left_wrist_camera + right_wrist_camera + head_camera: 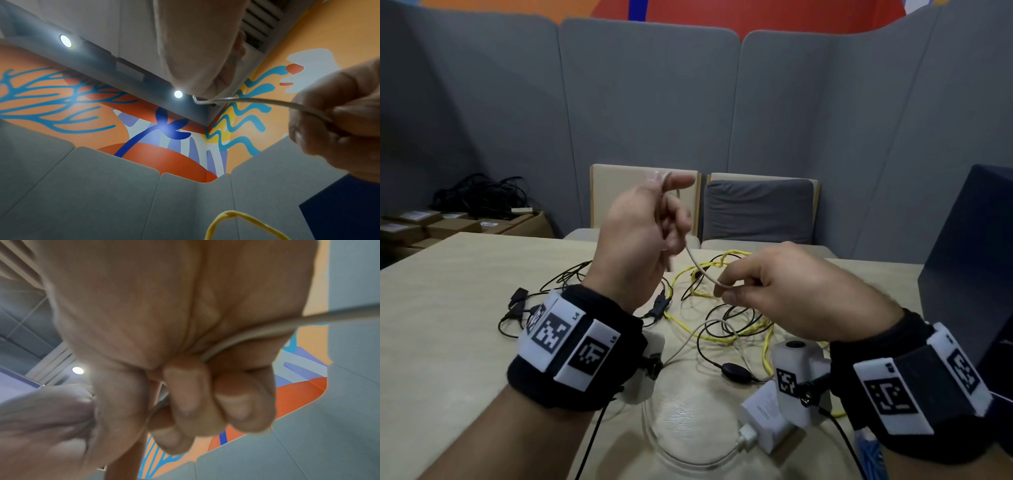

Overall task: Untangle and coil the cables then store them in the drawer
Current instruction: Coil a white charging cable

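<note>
Around the far and side edges of the scene, grey padded panels (647, 102) close in the space, with two chairs (758, 209) pushed up to the far edge of the counter (448, 342). The pale wooden counter has a wide bare stretch on its left, running out to the left edge; on the right a dark blue box (969, 260) stands close by the right wrist and hems that side in. Whether this box is the drawer unit cannot be told from here. Cardboard boxes (448, 222) with a heap of black leads sit well apart beyond the left corner.

In the middle of the counter lies the tangle: a yellow cable (726, 334) looped through thin black cables (726, 315), with a clear cable (688, 455) coiled at the near edge, plugged into a white adapter (767, 416).

Above the tangle, both hands are lifted off the counter. The left hand (643, 233) is raised, fingers curled, pinching one end of a beige cable (700, 269) near its thumb. The right hand (774, 287) sits lower and just to the right, its fingers (205, 394) curled round the same beige cable, which sags in a short span between the two hands and trails down to the counter.
</note>
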`<act>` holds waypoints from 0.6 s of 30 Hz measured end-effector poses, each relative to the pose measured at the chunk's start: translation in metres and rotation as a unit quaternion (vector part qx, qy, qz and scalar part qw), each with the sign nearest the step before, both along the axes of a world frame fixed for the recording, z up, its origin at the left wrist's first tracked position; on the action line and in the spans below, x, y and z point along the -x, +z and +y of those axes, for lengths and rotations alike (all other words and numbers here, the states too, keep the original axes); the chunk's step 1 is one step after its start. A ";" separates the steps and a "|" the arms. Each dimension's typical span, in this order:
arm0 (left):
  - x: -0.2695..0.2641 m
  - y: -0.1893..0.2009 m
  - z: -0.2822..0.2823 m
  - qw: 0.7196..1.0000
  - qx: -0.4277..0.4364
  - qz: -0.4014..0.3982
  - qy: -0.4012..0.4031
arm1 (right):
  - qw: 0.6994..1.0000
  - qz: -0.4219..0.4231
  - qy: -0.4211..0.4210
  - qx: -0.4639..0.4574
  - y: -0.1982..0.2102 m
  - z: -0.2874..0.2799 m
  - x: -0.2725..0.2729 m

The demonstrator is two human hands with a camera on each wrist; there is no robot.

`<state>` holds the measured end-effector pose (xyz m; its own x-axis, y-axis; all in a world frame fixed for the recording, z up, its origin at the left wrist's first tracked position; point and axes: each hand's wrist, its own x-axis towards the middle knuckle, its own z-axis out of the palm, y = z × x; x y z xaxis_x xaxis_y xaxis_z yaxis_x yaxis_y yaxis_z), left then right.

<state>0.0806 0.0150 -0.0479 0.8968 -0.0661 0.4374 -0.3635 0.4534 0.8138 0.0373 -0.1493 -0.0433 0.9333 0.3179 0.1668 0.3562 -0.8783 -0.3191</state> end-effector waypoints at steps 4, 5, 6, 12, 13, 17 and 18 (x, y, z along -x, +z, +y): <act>0.002 -0.003 0.000 0.999 -0.024 -0.035 -0.019 | 1.000 -0.022 -0.006 -0.006 0.002 -0.002 0.002; 0.002 -0.003 -0.001 0.998 -0.039 -0.040 -0.016 | 1.000 -0.026 -0.004 -0.006 0.003 -0.002 0.002; 0.003 -0.003 -0.002 0.997 -0.061 -0.047 -0.008 | 0.999 -0.033 0.000 -0.009 0.003 -0.002 0.002; 0.005 -0.011 -0.008 0.954 -0.275 -0.116 0.020 | 0.991 -0.130 0.022 -0.025 0.007 0.001 0.003; 0.007 -0.011 -0.009 0.937 -0.325 -0.131 0.007 | 0.989 -0.144 0.021 -0.030 0.009 0.001 0.005; 0.017 -0.006 -0.005 0.903 -0.408 -0.097 -0.097 | 0.969 -0.225 0.006 -0.101 0.015 -0.010 0.007; 0.018 -0.006 -0.004 0.905 -0.396 -0.082 -0.131 | 0.958 -0.251 0.007 -0.135 0.016 -0.014 0.007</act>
